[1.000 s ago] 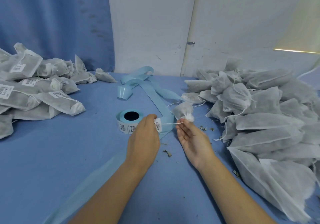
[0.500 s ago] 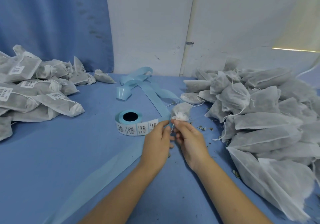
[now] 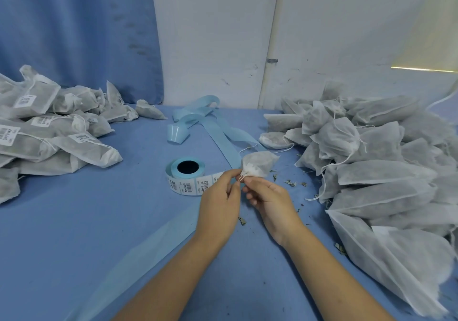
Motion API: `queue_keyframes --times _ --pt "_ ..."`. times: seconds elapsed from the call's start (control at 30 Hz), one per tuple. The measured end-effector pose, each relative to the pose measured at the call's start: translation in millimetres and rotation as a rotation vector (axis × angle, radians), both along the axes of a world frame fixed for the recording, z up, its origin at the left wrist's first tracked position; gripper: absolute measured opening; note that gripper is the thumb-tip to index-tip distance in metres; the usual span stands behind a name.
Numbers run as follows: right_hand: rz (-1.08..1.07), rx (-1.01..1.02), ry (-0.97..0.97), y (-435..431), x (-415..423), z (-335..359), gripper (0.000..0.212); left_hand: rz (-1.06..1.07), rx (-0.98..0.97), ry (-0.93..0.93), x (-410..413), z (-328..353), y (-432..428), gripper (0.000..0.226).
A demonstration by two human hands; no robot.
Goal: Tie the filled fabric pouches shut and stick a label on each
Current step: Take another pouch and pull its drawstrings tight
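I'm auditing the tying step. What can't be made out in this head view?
Head view:
- Knot in the drawstrings: too small, half hidden by left hand and right hand.
- Label roll print: too small to read.
- Labelled pile, unlabelled pile: cut off by frame edges.

On the blue table (image 3: 86, 221), labelled pouches (image 3: 49, 142) are piled left of the label roll (image 3: 184, 179), unlabelled pouches (image 3: 371, 172) right, backing strip (image 3: 223, 137) behind.

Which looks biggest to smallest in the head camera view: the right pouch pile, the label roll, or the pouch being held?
1. right pouch pile, by far the largest
2. label roll
3. held pouch
The last two look close in size, so their order is unsure.
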State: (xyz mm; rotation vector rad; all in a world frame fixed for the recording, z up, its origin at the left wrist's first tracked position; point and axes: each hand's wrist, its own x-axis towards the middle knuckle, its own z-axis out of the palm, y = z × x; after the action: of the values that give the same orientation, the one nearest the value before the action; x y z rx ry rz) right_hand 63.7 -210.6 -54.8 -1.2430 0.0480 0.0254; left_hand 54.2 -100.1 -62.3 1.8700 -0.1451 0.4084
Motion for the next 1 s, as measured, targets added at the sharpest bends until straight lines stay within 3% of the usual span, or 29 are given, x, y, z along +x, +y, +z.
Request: queue_keyframes --times 0.23,0.4,0.63,0.77,0.83,0.9,1.0 --pt "0.082 0.102 0.031 -6.7 3.1 -1.7 0.016 -0.169 -0.203 0.114 -1.0 0.8 -6.7 0.033" --pt "0.165 0.118 0.084 -12.8 5.4 0.8 0.016 -0.192 -0.159 0.126 -1.0 0.6 -4.3 0.034" --pt "0.084 0.156 0.138 -11.4 7.1 2.9 0.011 -0.185 -0.131 0.121 -4.0 0.0 -8.4 0.037" --pt "0.018 0.252 0.153 -12.1 7.8 1.9 0.005 -0.087 -0.006 0.032 -4.1 0.1 -5.7 0.021" --pt "0.018 0.302 0.135 -13.4 7.1 1.9 0.006 -0.041 0.176 -0.046 -2.0 -2.0 -0.7 0.014" --pt "0.036 0.286 0.125 -14.5 6.0 2.9 0.005 -0.001 0.358 -0.107 -0.1 -4.6 3.5 0.015" --pt "0.045 0.193 0.121 -13.4 4.9 4.0 0.008 0.058 0.457 -0.141 0.3 -2.6 7.0 0.02"
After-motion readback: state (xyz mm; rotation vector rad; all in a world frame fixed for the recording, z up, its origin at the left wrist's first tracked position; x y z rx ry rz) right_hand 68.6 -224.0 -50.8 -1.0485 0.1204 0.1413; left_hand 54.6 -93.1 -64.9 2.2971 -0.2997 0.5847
